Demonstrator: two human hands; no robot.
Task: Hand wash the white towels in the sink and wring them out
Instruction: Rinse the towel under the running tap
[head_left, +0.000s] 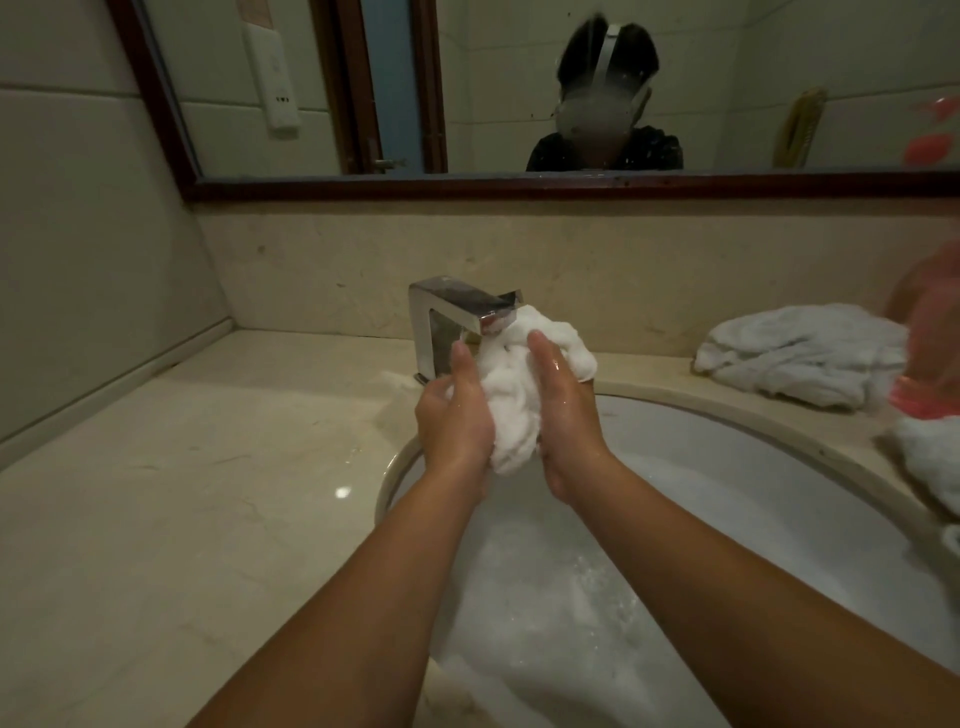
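Both forearms reach in from 6 o'clock over the sudsy sink (727, 457). The left hand (454, 421) stands upright with its thumb pointing to 12 o'clock. It clasps the bunched white towel (511, 400) from the 9 o'clock side, fingers hidden behind the cloth. The towel is held above the basin, its top right at the faucet (447, 317) spout. The right hand (569, 415) mirrors this from 3 o'clock, thumb up and fingers wrapped behind. A second towel (800, 353) lies on the counter at 2 o'clock.
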